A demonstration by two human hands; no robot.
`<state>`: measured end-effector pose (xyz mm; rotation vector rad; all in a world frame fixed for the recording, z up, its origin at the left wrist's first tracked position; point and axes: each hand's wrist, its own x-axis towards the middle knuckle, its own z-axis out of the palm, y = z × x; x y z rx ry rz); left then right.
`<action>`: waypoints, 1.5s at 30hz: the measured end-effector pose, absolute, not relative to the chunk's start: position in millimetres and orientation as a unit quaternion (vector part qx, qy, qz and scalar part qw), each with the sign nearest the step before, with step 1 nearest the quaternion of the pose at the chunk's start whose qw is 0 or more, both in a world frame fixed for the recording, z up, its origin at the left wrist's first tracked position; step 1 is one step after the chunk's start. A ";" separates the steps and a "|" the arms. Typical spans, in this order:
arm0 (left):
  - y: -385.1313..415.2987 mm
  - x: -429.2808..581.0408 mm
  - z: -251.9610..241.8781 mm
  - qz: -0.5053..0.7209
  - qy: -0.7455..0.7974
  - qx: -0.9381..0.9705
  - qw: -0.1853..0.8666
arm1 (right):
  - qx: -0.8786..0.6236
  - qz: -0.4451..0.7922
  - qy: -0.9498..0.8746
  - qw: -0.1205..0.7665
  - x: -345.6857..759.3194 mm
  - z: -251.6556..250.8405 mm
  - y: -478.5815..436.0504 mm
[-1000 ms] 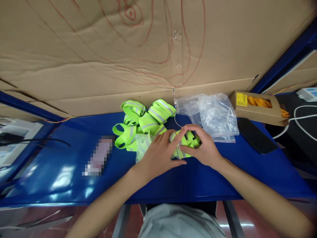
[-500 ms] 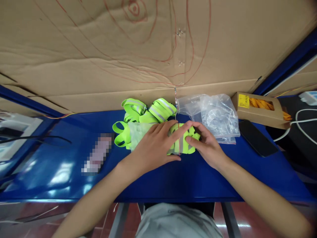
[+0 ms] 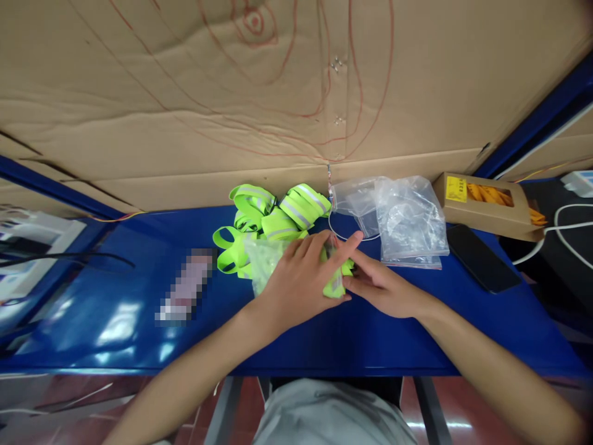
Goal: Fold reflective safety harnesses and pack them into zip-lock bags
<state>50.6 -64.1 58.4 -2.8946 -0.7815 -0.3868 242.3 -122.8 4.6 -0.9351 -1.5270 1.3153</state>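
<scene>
My left hand [image 3: 299, 281] lies over a clear plastic bag [image 3: 265, 262] with a neon-yellow reflective band [image 3: 337, 283] going into its mouth, fingers curled round the bag. My right hand [image 3: 377, 287] presses its fingers against the band's right end, pushing at the bag's opening. Both rest on the blue table [image 3: 115, 309]. Just behind the hands lies a heap of loose neon-yellow reflective bands [image 3: 273, 216].
A pile of empty clear bags [image 3: 401, 216] lies at the right rear. Beyond it are a cardboard box with orange items [image 3: 484, 198], a black phone [image 3: 479, 256] and white cables [image 3: 567, 228]. A blurred object [image 3: 185, 287] lies left. Cardboard sheeting [image 3: 185, 93] walls the back.
The band that stuck out to the right of my left hand is now mostly under my hands and inside the bag. My right hand has slid left and lower against it.
</scene>
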 end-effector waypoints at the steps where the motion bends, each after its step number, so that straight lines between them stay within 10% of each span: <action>1: -66.3 51.9 57.5 -0.117 -0.259 -0.957 0.068 | -0.377 0.516 -0.618 0.458 237.3 1.8 -122.3; 6: -79.0 63.7 51.9 -0.075 -0.246 -0.960 0.109 | -0.411 0.461 -0.543 0.568 215.3 -12.0 -118.8; 11: -93.0 69.6 50.2 -0.094 -0.322 -0.941 0.055 | -0.388 0.539 -0.574 0.479 226.4 -12.3 -119.3; 21: -72.6 24.6 55.1 -0.089 -0.323 -0.868 -0.366 | -0.332 0.673 -0.526 0.400 226.2 -6.9 -123.3; 32: -30.3 -0.5 45.1 -0.186 -0.346 -0.649 -0.651 | -0.437 0.221 -0.763 0.422 229.1 17.0 -131.7; 45: -32.8 -13.4 23.6 -0.204 -0.350 -0.556 -0.726 | -0.508 0.386 -0.648 0.417 239.1 11.5 -126.8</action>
